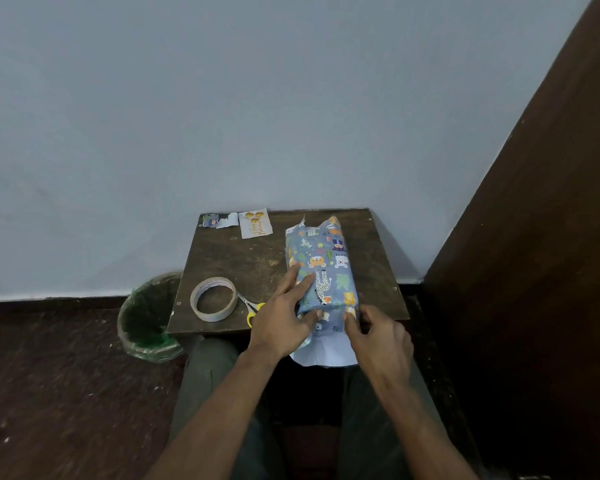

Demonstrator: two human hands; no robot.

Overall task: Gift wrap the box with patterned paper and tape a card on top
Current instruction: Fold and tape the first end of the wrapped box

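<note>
A: The box (321, 268) lies on the right half of the small table (257, 258), lengthwise away from the person, already rolled in the patterned paper (326, 351). What step is this?

B: Closing the near end, I'd judge. The body is covered, but the paper's white underside hangs past the table edge toward the lap, not yet folded. The far end looks ragged and not yet closed too.

A: And the hands?

B: The left hand (284, 318) lies on the box's near left side, fingers straight along the top and the thumb pressing the end face. The right hand (378, 337) has its fingers bent onto the near right corner, pushing the paper in; whether it pinches or only presses, I cannot tell.

A: Next move?

B: Probably fold the side flaps in, bring the hanging flap up, hold it with one hand, and reach for the tape roll (213, 303), which lies left of the box beside the scissors (252, 308).

A: The card?

B: The card (256, 223) waits at the table's far edge, next to a paper scrap (219, 220).

A: Any containers?

B: A bin (146, 317) with a green liner on the floor, left of the table. Its contents are too dark to make out.
</note>
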